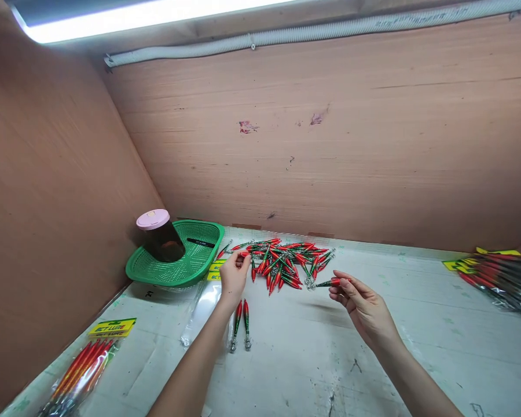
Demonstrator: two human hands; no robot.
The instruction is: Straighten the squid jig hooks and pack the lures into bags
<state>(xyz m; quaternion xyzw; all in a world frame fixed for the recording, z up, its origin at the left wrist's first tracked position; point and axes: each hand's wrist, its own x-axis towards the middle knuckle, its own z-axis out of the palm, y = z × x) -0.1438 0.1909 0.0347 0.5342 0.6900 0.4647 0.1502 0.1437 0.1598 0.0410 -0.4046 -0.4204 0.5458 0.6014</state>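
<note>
A pile of red and green lures point(282, 263) with metal hooks lies at the middle of the white table. At the pile's left edge my left hand point(235, 277) pinches the red end of a lure. My right hand point(359, 298), to the right of the pile, holds another lure point(330, 283) by its red end, its hooks pointing left toward the pile. Two lures point(238, 325) lie side by side below my left hand, red tips up. Clear plastic bags point(203, 313) with yellow headers lie left of them, partly behind my left forearm.
A green basket point(132, 271) at the back left holds a dark cup point(165, 242) with a pink lid and a black pen point(201, 242). Packed lures point(84, 370) lie front left, more packs point(497, 281) far right. Wooden walls enclose the table.
</note>
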